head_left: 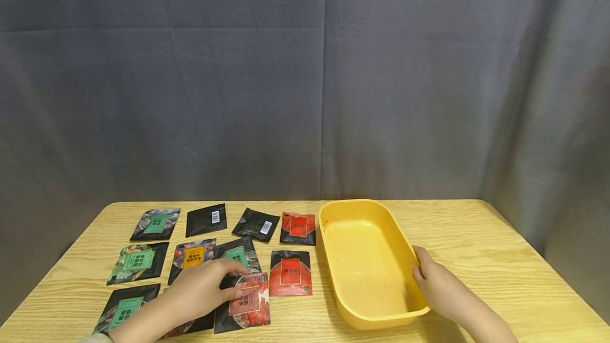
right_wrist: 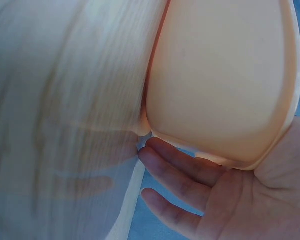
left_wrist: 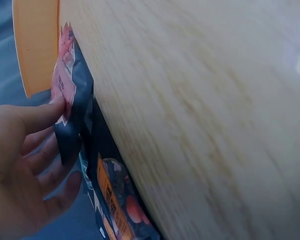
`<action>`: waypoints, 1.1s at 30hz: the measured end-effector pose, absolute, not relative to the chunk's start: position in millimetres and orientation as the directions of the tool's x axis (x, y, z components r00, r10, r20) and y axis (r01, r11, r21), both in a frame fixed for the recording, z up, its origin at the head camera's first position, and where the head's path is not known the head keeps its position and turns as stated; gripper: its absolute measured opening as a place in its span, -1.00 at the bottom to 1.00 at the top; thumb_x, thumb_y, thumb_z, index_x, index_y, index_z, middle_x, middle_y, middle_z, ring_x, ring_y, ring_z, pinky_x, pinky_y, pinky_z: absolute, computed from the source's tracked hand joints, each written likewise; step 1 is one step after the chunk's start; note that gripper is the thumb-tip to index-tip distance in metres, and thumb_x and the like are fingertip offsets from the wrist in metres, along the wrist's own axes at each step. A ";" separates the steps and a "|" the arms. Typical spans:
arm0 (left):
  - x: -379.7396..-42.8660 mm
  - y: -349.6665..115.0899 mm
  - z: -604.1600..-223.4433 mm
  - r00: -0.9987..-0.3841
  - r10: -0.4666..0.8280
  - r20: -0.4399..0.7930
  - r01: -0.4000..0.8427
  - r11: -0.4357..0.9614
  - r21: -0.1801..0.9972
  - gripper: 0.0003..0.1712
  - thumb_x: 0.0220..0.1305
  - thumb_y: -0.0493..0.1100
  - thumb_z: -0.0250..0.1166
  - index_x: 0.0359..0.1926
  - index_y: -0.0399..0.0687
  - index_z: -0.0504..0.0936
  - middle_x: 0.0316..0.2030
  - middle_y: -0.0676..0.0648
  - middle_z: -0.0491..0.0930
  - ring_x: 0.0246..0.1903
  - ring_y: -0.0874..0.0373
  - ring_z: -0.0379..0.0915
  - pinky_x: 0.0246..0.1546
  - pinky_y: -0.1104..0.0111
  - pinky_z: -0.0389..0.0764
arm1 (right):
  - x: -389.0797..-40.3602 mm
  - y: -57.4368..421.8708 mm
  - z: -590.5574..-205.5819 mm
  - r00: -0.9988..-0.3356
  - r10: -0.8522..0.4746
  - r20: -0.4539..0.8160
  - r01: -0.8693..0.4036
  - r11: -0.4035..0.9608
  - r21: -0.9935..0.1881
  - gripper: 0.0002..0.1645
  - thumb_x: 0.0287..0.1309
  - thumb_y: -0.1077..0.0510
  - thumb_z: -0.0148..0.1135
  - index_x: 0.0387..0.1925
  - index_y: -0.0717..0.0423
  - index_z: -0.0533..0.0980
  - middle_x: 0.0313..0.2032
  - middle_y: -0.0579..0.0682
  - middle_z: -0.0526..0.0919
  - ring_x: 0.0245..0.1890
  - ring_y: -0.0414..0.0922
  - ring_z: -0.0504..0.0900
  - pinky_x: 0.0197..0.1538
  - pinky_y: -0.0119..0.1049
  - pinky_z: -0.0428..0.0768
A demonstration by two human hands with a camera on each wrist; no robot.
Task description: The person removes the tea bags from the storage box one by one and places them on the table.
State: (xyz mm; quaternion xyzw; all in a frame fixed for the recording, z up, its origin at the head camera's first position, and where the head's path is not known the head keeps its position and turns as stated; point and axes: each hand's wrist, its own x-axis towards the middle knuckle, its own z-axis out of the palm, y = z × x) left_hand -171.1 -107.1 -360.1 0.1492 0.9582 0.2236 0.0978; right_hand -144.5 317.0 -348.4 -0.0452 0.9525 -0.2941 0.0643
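My left hand (head_left: pixel 197 289) pinches the edge of a black-and-red sachet (head_left: pixel 248 303) between thumb and fingers. In the left wrist view that sachet (left_wrist: pixel 65 82) stands tilted, with the thumb on its printed face. Partly covered by the hand are a sachet with an orange label (head_left: pixel 193 255) and one with a green label (head_left: pixel 238 253). On the right, my right hand (head_left: pixel 440 285) grips the right rim of a yellow plastic tub (head_left: pixel 369 263). The right wrist view has the fingers (right_wrist: pixel 182 177) against the tub's outside wall; the thumb is hidden there.
Several more sachets lie in rows on the left of the wooden table (head_left: pixel 500 258), including two red ones (head_left: pixel 290 274) beside the tub and black ones showing barcodes (head_left: pixel 206 220). A grey curtain (head_left: pixel 238 94) hangs behind the table's far edge.
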 end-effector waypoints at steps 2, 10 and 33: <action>-170.8 -107.3 -360.3 -0.937 0.331 -0.112 0.250 0.858 0.448 -0.64 0.06 -0.09 0.52 -0.07 0.24 0.72 -0.18 0.11 0.67 -0.27 0.13 0.60 -0.58 0.27 0.50 | -144.6 316.7 -348.5 -0.988 -0.123 -0.098 -0.046 0.820 -0.570 -0.42 0.47 0.29 -0.11 0.35 0.56 0.03 -0.04 0.40 0.60 -0.39 -0.10 0.53 -0.30 -0.19 0.52; -167.9 -107.2 -363.1 -0.931 0.364 -0.037 0.323 0.864 0.387 -0.63 0.01 -0.15 0.56 -0.12 0.23 0.71 -0.22 0.18 0.64 -0.24 0.16 0.59 -0.51 0.26 0.54 | -144.3 317.0 -349.2 -0.986 -0.140 -0.091 -0.068 0.834 -0.547 -0.43 0.48 0.32 -0.14 0.33 0.61 0.00 -0.11 0.43 0.61 -0.20 0.08 0.65 -0.14 -0.07 0.61; -142.8 -111.3 -336.3 -0.961 0.265 0.075 0.272 0.875 0.399 -0.65 0.22 0.00 0.42 0.05 0.26 0.65 0.10 0.03 0.59 -0.01 -0.02 0.59 -0.31 0.07 0.62 | -130.3 307.0 -327.9 -0.978 -0.119 0.171 -0.166 0.943 -0.287 -0.27 0.51 -0.13 -0.06 0.38 0.37 0.21 0.19 0.40 0.48 0.10 0.35 0.53 0.07 0.28 0.47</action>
